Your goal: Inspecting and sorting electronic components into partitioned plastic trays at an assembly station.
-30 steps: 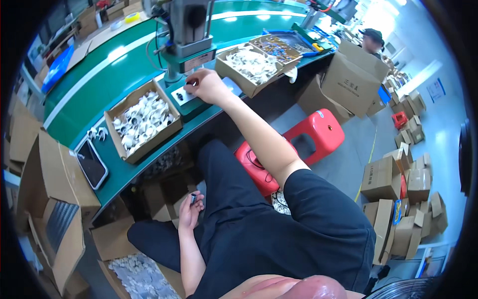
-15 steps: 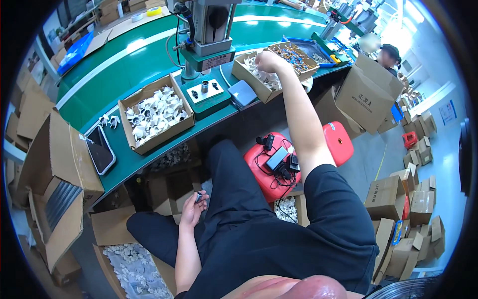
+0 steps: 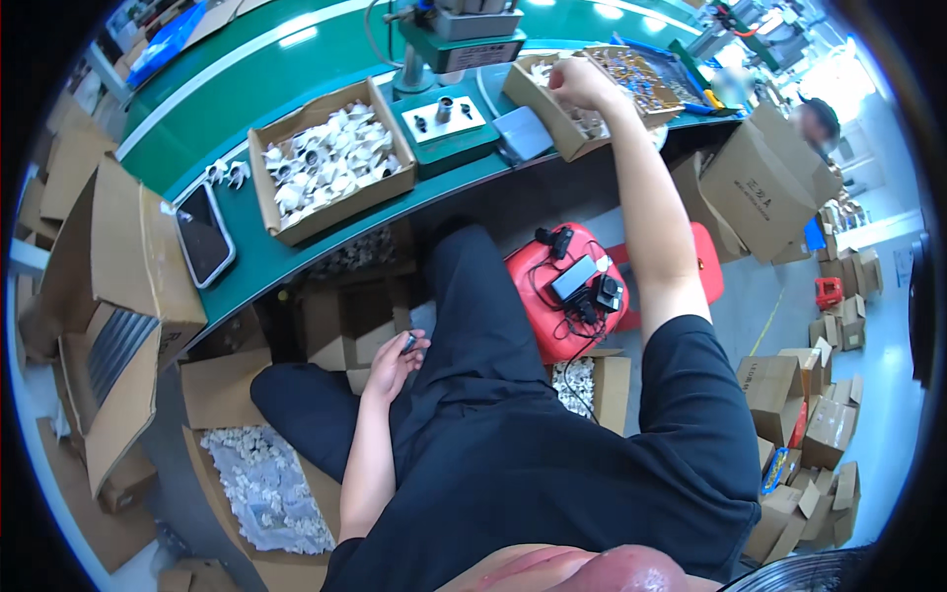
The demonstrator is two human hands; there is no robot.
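My left hand (image 3: 393, 369) is over my lap, its fingers closed around a small dark metal cylinder (image 3: 408, 343). With my arm stretched forward, my right hand (image 3: 584, 83) reaches into an open cardboard box (image 3: 580, 146) of white plastic parts. Its fingers are bent together and point down; whatever is between them is hidden. Left of that box stands a press (image 3: 462, 44), and on the green base below it lies a metal plate (image 3: 457, 122) with an upright metal cylinder (image 3: 445, 109). A second box (image 3: 337, 211) of white pronged parts sits further left.
A phone (image 3: 203, 237) and two loose white parts (image 3: 228, 174) lie at the bench's left. A grey-blue square object (image 3: 524, 135) sits by the press. A red stool (image 3: 538, 311) carries cables and small devices. Cartons (image 3: 128, 266) flank me; another person (image 3: 817, 123) is at far right.
The view has shifted, so the bench appears higher. My right hand remains at the box of white parts, its fingers now lower among them. My left hand still grips the cylinder.
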